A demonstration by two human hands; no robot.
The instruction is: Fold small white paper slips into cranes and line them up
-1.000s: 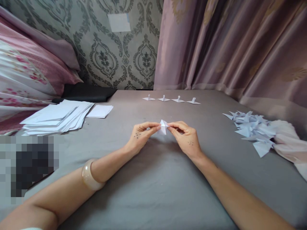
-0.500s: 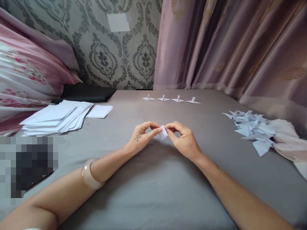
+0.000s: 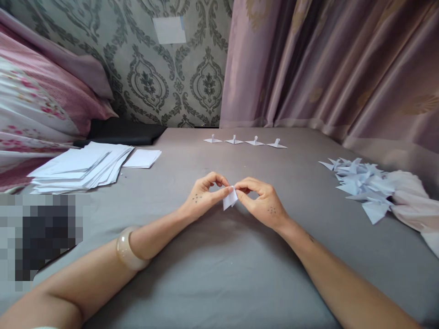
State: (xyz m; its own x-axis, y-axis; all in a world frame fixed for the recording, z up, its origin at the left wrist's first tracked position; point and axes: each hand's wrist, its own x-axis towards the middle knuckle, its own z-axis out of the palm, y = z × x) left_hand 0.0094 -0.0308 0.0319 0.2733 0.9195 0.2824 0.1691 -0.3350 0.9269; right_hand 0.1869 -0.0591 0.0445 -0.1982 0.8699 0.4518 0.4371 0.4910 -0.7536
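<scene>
A small folded white paper (image 3: 230, 199) is held between my two hands, above the grey cloth surface (image 3: 212, 274). My left hand (image 3: 207, 194) pinches its upper left edge between thumb and fingers. At the upper right edge, my right hand (image 3: 262, 201) grips it the same way, thumb and forefinger closed. The paper hangs down in a pointed flap; the folds behind my fingertips are hidden. A pale bangle (image 3: 129, 250) circles my left wrist.
Several folded paper cranes (image 3: 234, 140) stand in a row at the back. A heap of paper cranes (image 3: 363, 180) lies right, beside pale crumpled fabric (image 3: 411, 196). Paper stacks (image 3: 82, 169) and smaller squares (image 3: 142, 158) lie left, near a black item (image 3: 123, 132). Curtains (image 3: 308, 68) hang behind.
The folded paper has turned and dropped slightly, and more of its flap shows below my fingers. My right fingers have lowered a little. Both hands keep hold of it.
</scene>
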